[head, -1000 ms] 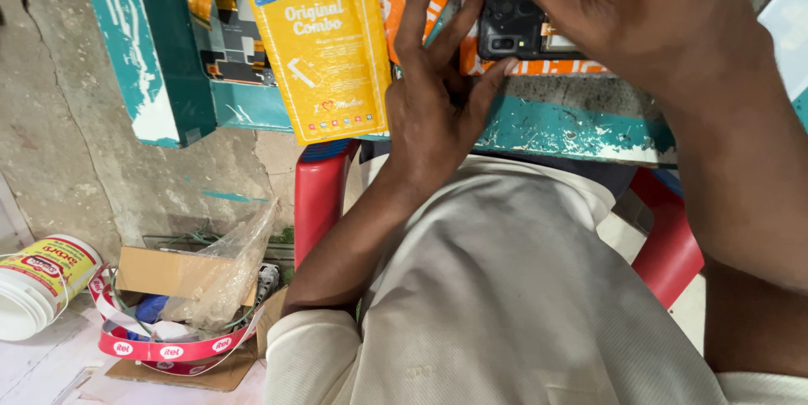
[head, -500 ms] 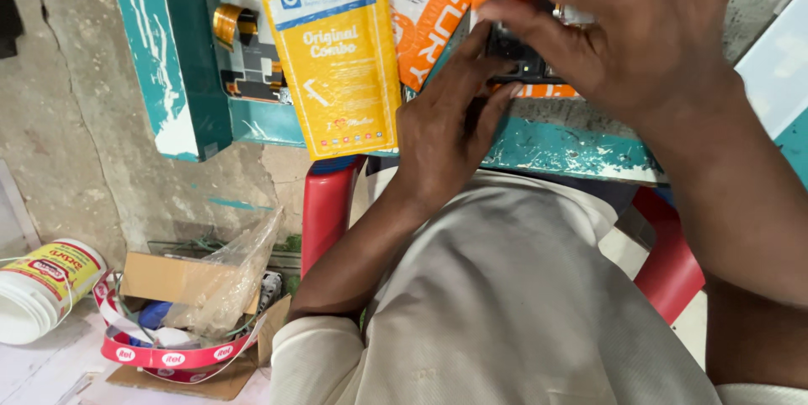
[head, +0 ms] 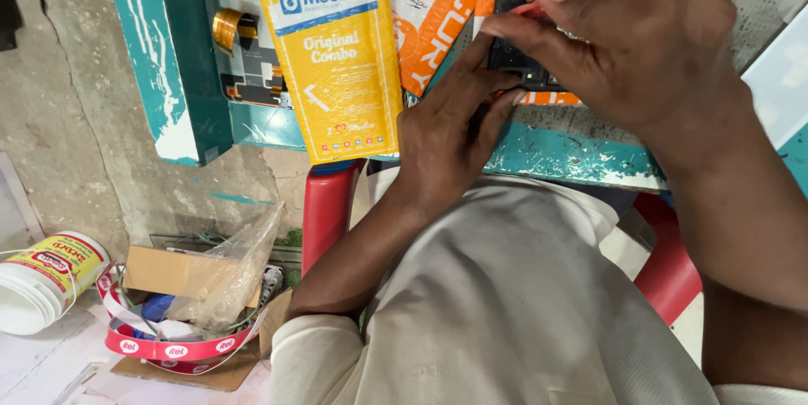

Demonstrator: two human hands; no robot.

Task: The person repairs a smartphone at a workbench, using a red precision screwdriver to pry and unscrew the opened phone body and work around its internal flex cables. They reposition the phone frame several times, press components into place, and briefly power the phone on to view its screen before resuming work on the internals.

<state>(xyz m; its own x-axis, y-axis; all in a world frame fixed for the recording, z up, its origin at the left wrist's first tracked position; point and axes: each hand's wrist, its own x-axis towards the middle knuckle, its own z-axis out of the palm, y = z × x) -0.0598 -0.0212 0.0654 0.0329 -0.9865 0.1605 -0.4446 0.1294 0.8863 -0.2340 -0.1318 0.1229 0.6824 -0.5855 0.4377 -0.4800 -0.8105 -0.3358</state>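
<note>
Both my hands are closed around a small black phone-like device (head: 520,60) at the top of the head view, over a teal worktable (head: 572,157). My left hand (head: 450,131) supports it from below, fingers pressed against its lower edge. From above, my right hand (head: 640,39) pinches the device's top with thumb and fingers and covers most of it. The device lies above an orange package (head: 438,9).
A yellow packet (head: 332,51) hangs over the table's front edge, next to a teal board (head: 168,60). A red plastic chair (head: 324,211) is under me. On the floor at lower left stand a white tub (head: 42,283) and a cardboard box with plastic wrap (head: 194,295).
My left hand's fingers have curled in under the device, where they were spread a second ago. My right hand has closed further over it. The view has shifted slightly.
</note>
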